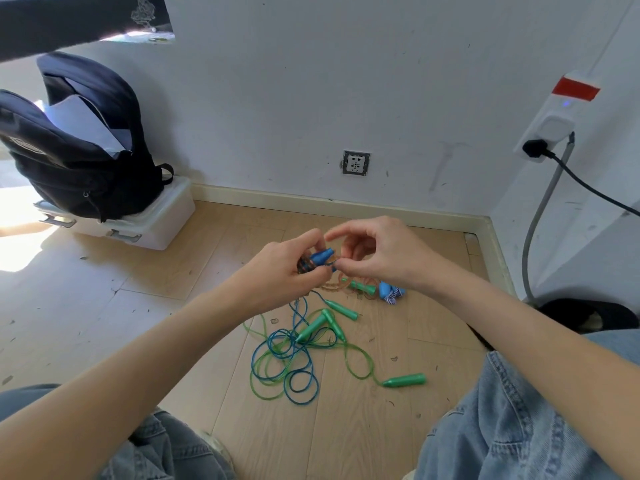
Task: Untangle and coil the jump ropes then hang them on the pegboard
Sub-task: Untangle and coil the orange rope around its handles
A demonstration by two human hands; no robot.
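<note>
Both hands, left hand [277, 268] gripping blue handle [322, 256], right hand [377, 252] pinching cord, risk tightening snags in the tangle [294, 355] below.

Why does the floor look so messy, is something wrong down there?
Yes. The blue and green jump ropes lie knotted together in one loopy heap on the wooden floor, with green handles pointing every way. Small dark scraps are scattered over the boards too.

Pale wood-plank floor [104, 306], flecked with small debris | tangled blue and green plastic jump ropes [287, 358] with green tapered handles, centre | blue-handled braided rope [389, 292] near the skirting | white lidded plastic box [166, 216], left, against the wall
</note>
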